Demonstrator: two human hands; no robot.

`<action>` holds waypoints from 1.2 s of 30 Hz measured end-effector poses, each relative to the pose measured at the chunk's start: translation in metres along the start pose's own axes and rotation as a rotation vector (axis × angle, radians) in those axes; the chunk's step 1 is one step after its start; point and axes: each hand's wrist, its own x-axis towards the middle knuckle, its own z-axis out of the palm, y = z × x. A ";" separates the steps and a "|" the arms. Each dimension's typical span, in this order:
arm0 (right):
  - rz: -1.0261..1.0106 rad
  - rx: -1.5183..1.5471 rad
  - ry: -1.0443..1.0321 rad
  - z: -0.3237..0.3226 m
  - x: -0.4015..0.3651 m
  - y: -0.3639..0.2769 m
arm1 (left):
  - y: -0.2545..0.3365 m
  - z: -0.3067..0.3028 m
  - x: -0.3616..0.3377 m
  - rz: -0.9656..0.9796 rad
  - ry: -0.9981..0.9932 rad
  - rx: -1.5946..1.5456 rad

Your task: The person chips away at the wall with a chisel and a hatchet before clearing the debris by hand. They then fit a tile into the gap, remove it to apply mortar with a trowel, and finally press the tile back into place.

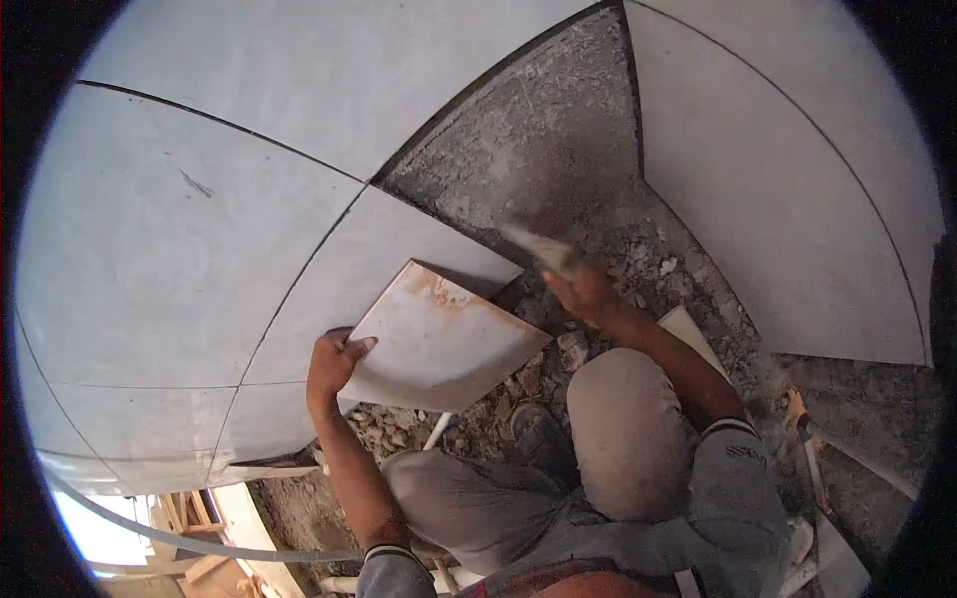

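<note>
My left hand (333,363) grips the near left corner of a loose square tile (444,339), pale with rusty stains, held tilted above rubble. My right hand (586,295) holds a trowel (538,249), its blurred blade over the bare grey mortar bed (548,149). Laid white floor tiles (199,229) surround the untiled gap on the left. More white tiles (788,199) lie on the right. I am squatting, knees (623,419) in grey trousers below the hands.
Broken rubble and mortar lumps (518,384) lie under the loose tile. A tile offcut (693,334) sits by my right forearm. A tool with an orange handle (802,429) lies at right. Wooden pieces (199,518) and a thin hose (199,543) are at lower left.
</note>
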 end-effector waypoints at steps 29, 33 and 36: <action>0.151 -0.057 0.008 -0.011 -0.006 0.008 | -0.003 -0.001 0.005 0.028 0.004 0.021; 0.184 -0.136 -0.107 -0.007 0.010 0.001 | -0.016 0.003 0.007 0.029 0.073 -0.010; 0.041 -0.139 0.014 -0.014 -0.006 0.000 | -0.006 0.000 0.008 0.020 0.038 -0.036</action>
